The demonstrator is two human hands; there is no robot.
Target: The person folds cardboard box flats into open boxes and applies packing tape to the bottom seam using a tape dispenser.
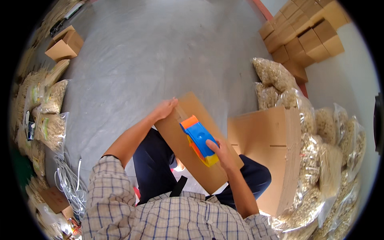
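Note:
A brown cardboard box [182,142] rests across my lap, its long side running away from me. My left hand [165,109] presses on the box's far left edge and holds it steady. My right hand [221,153] grips a blue tape dispenser [199,138] with an orange front and a yellow rear. The dispenser lies on the middle of the box's top face, orange end pointing away from me.
A stack of flat cardboard sheets [268,152] stands at my right. Clear bags of pale dried goods [332,160] pile up beyond it and along the left [50,116]. Folded boxes [308,32] are stacked at the far right, one open box [64,45] far left, white cords [70,184] near my left.

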